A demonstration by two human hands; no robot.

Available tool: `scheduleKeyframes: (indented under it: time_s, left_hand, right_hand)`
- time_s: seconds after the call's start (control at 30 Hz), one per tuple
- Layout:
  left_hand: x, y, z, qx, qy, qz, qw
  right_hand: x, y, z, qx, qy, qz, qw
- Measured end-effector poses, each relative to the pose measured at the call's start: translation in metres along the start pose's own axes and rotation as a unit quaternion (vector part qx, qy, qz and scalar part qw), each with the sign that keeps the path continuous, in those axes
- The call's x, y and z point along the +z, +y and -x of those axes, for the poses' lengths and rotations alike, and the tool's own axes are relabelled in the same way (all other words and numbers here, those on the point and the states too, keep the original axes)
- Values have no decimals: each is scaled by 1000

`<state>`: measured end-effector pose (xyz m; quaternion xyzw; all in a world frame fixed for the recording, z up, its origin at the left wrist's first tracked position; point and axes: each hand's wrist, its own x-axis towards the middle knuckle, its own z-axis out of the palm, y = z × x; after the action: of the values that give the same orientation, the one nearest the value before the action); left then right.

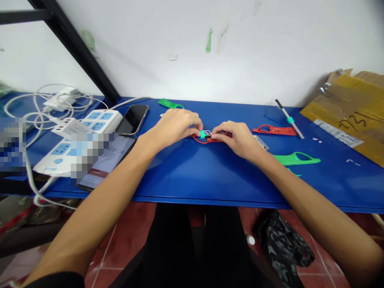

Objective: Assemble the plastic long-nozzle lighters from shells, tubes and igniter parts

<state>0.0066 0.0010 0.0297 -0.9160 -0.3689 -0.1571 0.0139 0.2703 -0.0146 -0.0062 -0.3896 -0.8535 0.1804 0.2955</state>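
My left hand is closed, its thumb and fingertips pinching at a small teal piece with thin wires beside it. That piece sits over a red plastic casing with a looped opening, low on the blue table. My right hand is closed too, fingertips on the casing's right part beside the wires and a small dark part. Its palm hides some of the casing. A second red casing and a green casing lie right of my right hand. Another green casing lies behind my left hand.
At left are a white power strip, coiled white cables and two phones. A pen-like black-and-silver rod with a teal band lies at right. Beside it stands a taped cardboard box. The blue table ends against a white wall.
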Motion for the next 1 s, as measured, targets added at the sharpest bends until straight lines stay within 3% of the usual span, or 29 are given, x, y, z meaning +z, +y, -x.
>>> scheduleKeyframes:
  time_s: [0.2, 1.0]
  left_hand:
    - [2, -4, 1, 20, 18, -11, 1000]
    - [2, -4, -1, -44, 17, 44, 998]
  right_hand:
    - [0, 2, 0, -11, -10, 23, 1000]
    - [-1, 0, 1, -7, 31, 13, 999]
